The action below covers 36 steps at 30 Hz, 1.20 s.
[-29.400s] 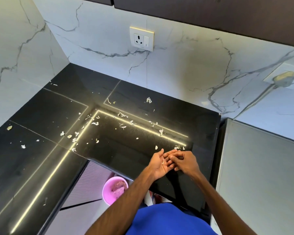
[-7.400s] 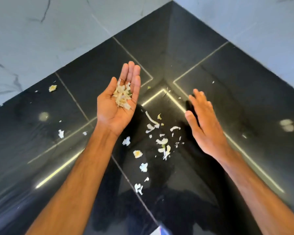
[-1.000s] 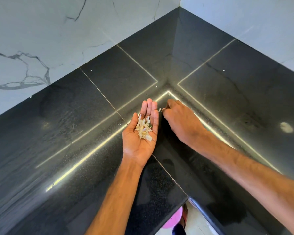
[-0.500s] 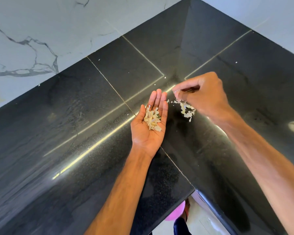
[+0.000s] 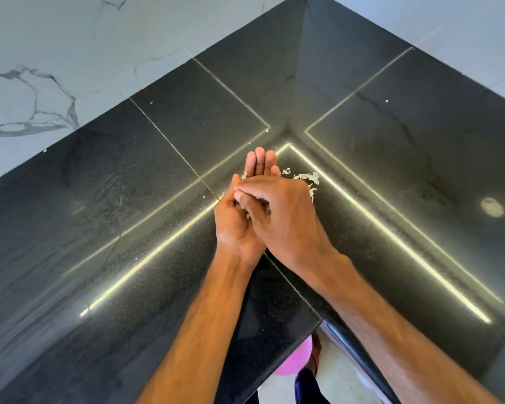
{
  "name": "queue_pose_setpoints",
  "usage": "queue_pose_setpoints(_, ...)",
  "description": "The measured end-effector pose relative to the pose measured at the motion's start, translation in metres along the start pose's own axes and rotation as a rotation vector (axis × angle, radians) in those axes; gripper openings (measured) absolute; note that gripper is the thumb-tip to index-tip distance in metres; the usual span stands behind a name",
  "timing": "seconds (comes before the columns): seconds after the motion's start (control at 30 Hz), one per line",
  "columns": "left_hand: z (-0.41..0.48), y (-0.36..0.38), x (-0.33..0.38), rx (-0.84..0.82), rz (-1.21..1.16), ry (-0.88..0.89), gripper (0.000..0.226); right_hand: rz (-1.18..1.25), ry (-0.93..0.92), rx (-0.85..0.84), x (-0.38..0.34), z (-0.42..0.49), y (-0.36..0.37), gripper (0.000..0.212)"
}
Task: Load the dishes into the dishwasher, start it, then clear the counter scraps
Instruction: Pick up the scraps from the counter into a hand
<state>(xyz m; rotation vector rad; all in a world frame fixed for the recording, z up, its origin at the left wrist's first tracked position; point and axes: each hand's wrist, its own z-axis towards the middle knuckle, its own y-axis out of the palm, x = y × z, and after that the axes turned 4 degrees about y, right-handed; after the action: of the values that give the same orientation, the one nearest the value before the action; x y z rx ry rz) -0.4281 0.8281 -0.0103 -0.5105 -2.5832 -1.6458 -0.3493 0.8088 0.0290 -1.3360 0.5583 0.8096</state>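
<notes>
The left hand (image 5: pixel 239 228) lies palm up above the inner corner of the black polished stone counter (image 5: pixel 129 228), with its fingers straight. The right hand (image 5: pixel 286 223) covers this palm, its fingers curled down onto it, and some small pale bits show under them. More pale thin scraps (image 5: pixel 307 178) lie on the counter just beside the hands. A white marble wall with grey veins (image 5: pixel 56 68) stands behind. A pink round bucket (image 5: pixel 293 361) shows below the counter edge.

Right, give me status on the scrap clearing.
Left hand open, palm up. Right hand curled on palm scraps over it. Counter scraps beyond fingertips. Nothing blocking.
</notes>
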Motion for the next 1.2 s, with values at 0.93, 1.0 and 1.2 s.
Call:
queue_pose_setpoints(0.93,0.001,-0.006,0.019,0.034,-0.236,-0.041,0.04,-0.638,0.288,0.0,0.095,-0.009,-0.001,0.107)
queue_pose_setpoints(1.0,0.0,-0.008,0.021,0.036,-0.239,-0.036,0.04,-0.605,0.274,-0.001,0.092,0.016,0.011,0.107)
queue_pose_setpoints(1.2,-0.003,-0.013,0.027,0.066,-0.236,-0.026,0.041,-0.464,0.081,-0.07,0.094,0.101,0.039,0.092)
